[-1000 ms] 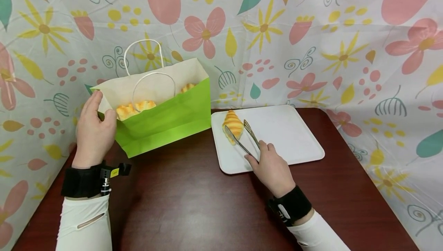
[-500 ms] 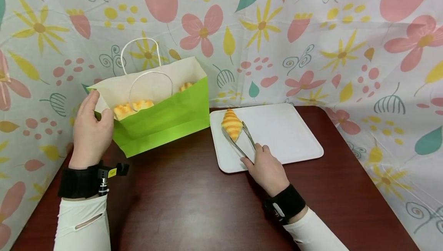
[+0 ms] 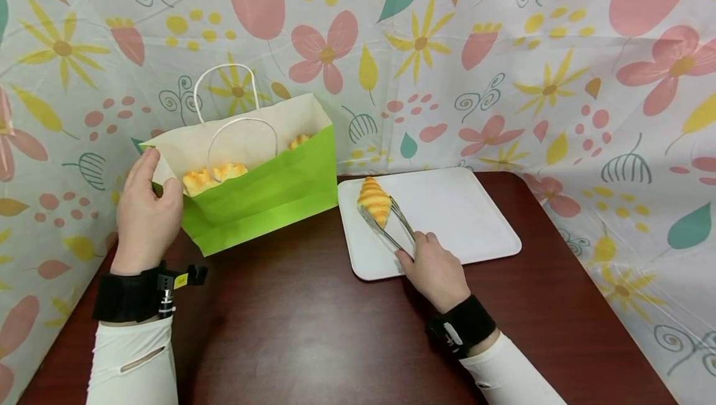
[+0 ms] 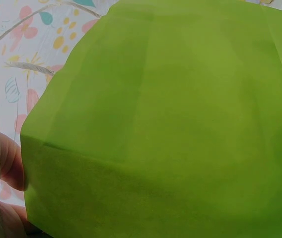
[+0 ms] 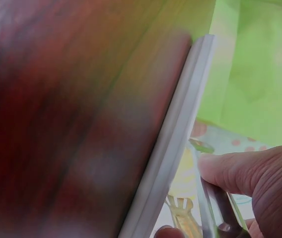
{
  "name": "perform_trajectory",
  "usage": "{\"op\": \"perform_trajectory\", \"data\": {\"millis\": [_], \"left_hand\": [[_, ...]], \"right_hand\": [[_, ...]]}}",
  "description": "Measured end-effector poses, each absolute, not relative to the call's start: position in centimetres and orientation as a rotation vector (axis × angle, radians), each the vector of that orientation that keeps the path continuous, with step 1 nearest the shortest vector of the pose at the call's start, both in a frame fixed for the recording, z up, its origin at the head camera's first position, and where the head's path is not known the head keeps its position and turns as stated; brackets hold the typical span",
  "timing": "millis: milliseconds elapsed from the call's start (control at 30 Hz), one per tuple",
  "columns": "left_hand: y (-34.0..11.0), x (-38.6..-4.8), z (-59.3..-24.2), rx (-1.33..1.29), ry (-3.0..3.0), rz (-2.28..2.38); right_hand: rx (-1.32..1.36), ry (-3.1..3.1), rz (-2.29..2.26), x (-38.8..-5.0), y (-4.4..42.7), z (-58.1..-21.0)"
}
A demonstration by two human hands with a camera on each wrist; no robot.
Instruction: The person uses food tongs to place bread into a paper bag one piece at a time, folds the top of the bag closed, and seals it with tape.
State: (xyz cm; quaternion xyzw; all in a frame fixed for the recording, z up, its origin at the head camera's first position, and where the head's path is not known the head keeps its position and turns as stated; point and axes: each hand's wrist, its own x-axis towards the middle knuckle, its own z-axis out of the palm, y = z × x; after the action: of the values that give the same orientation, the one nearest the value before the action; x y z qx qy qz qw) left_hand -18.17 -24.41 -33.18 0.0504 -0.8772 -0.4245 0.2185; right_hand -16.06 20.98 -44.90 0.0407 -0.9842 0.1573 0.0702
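Note:
My left hand (image 3: 148, 215) holds the left end of a green paper bag (image 3: 268, 194), thumb at the front edge and fingers up along the side. The bag leans, its white inside showing; yellow-orange bread (image 3: 215, 176) lies in it. In the left wrist view the bag's green paper (image 4: 171, 109) hides its contents. My right hand (image 3: 439, 271) grips metal tongs (image 3: 398, 231). Their tips stand on either side of a striped croissant (image 3: 373, 200) at the left of a white tray (image 3: 464, 206). The right wrist view shows my thumb (image 5: 235, 171) along the tongs.
The bag's white handles (image 3: 226, 69) stand up from its rim. Dark brown wood forms the tabletop (image 3: 302, 330). Behind it hangs a flowered cloth (image 3: 425, 82), close to the bag and tray.
The right hand has shifted slightly left, and the tongs' tips have gone from over the croissant to either side of its lower end. The left hand keeps its place on the bag.

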Motion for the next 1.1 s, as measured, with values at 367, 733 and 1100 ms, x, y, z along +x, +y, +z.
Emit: {"op": "perform_trajectory", "data": {"millis": [367,733,1100], "left_hand": [[-24.3,-18.2,-33.2,0.139,-2.422,-1.176],[-24.4,-18.2,-33.3,0.133,-2.415,-1.181],[-24.4,-18.2,-33.3,0.144,-2.419,-1.182]], "right_hand": [[0.137,-2.977,0.437,-16.2,21.6,-44.6],[0.14,-2.989,0.441,-16.3,22.2,-44.3],[0.15,-2.99,0.438,-16.4,22.6,-44.1]]}}
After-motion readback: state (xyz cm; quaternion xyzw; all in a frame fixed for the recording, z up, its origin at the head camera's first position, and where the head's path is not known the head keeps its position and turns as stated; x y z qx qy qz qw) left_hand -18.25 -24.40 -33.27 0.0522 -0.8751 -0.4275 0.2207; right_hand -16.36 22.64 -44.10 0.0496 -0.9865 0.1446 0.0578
